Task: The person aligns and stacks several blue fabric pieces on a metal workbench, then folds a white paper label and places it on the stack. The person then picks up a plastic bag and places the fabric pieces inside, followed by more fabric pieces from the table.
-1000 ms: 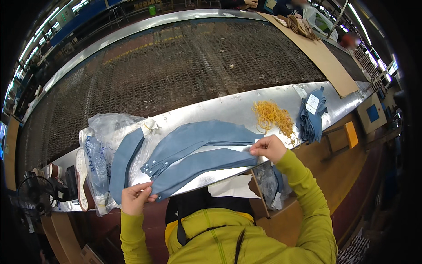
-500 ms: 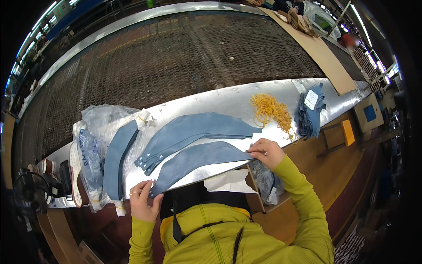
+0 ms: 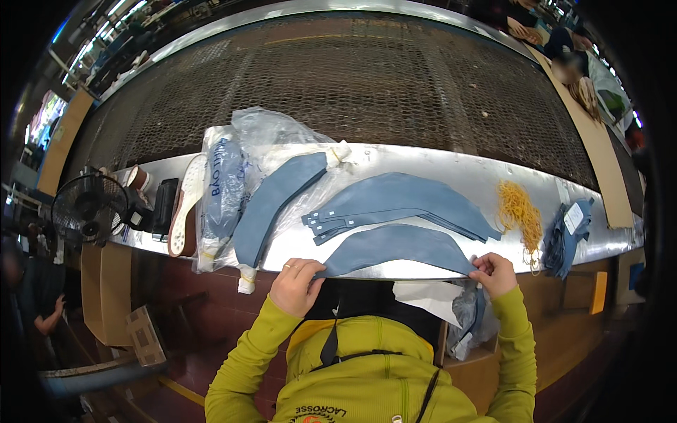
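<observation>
While hands [image 3: 296, 285] hold cloth [image 3: 395, 248], bag [image 3: 224, 185] holds fabric.

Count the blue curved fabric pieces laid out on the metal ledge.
3 in plain view: the near piece held at its ends by the left hand and right hand; a stack behind it, possibly several layers; one on the plastic bags.

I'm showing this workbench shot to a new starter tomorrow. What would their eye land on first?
Most likely the curved blue fabric piece at the near edge of the shiny metal bench, pinched at its ends by the left hand and the right hand. Just beyond lies a stack of similar blue pieces, with a tangle of yellow bands to its right and crumpled plastic bags to its left.
</observation>
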Motion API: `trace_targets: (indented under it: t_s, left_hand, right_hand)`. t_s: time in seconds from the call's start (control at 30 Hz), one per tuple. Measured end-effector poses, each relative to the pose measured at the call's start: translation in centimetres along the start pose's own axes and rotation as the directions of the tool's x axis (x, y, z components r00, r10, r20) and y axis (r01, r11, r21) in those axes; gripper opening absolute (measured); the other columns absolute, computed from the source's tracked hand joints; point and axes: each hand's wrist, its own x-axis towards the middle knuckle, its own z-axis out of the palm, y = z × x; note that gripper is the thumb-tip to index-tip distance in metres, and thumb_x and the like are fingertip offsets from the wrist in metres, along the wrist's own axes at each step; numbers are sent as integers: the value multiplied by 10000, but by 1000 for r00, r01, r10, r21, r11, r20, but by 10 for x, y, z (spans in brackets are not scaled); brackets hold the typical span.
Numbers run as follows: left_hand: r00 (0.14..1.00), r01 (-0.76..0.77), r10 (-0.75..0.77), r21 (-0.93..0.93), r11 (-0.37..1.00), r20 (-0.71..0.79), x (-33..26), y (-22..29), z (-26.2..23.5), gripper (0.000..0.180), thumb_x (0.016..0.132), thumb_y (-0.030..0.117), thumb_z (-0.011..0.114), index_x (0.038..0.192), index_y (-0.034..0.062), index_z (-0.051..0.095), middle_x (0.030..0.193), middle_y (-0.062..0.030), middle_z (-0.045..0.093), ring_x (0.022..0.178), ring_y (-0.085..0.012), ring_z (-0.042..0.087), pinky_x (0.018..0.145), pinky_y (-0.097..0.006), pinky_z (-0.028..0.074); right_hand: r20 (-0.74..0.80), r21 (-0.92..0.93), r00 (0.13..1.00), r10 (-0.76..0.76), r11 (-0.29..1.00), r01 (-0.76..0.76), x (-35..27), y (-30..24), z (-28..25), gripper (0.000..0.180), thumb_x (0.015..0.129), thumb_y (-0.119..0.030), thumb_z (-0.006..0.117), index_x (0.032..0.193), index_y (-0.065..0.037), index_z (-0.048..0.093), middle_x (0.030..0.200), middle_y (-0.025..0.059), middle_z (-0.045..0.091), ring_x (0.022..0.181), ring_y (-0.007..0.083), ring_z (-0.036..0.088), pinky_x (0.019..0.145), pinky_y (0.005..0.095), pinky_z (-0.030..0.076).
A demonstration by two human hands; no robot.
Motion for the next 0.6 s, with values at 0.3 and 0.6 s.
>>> trace_targets:
  t_s: [0.3, 0.6]
  left_hand:
    - [995, -85, 89, -73, 994, 45, 12, -7, 7, 209, 678, 10, 723, 881, 41, 682, 937, -99, 634, 847, -272, 597, 746, -346, 490]
    - [993, -86, 88, -27, 996, 75, 20, -2, 1, 237, 691, 75, 756, 910, 35, 674, 959, -110, 621, 870, -267, 586, 741, -338, 485]
  right_hand:
    - [15, 104, 998, 58, 993, -59, 6, 11, -16, 207, 688, 68, 729, 843, -2, 612, 704, -21, 589, 613, 29, 502, 576, 175, 423]
    - [101, -464, 877, -469, 758, 459, -15, -23, -6, 292, 677, -52, 715, 940, -20, 593, 937, 141, 594, 931, 335, 534, 817, 394, 441]
